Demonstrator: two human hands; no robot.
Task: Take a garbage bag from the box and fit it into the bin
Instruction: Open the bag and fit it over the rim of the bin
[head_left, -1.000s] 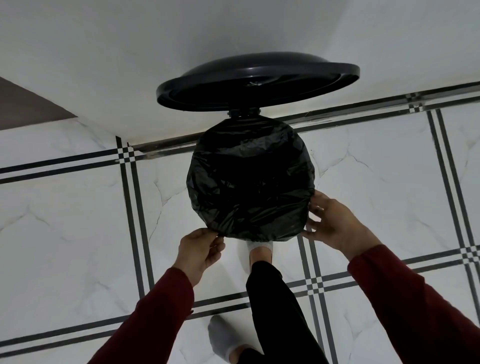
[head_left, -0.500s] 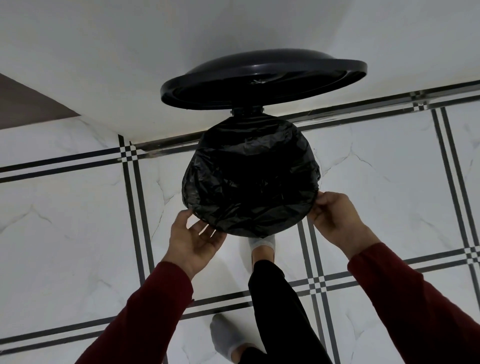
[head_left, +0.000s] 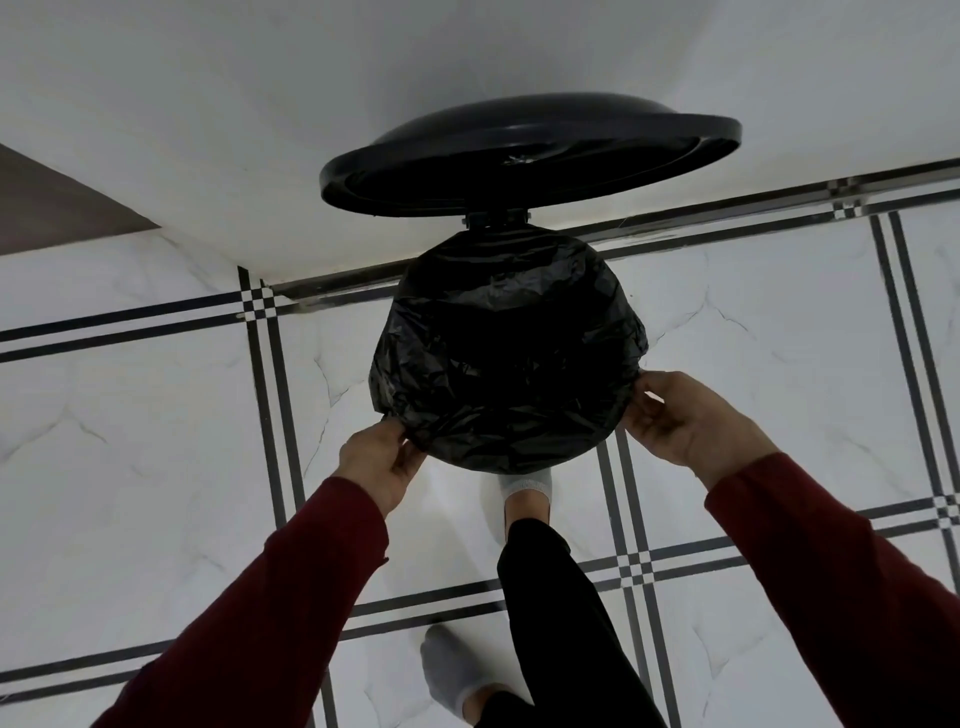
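Crinkled black garbage bag (head_left: 506, 353) drapes over the round bin, lid (head_left: 530, 150) raised open.

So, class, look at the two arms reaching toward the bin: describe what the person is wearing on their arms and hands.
Both arms are covered by long dark red sleeves, the left sleeve and the right sleeve, each ending at the wrist. The left hand and right hand are bare: no gloves. No rings, watch or bracelet can be made out. The fabric looks plain, without visible logos or patterns.

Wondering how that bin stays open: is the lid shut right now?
No, the lid stands raised above the bag-covered bin, whose edge both hands grip.
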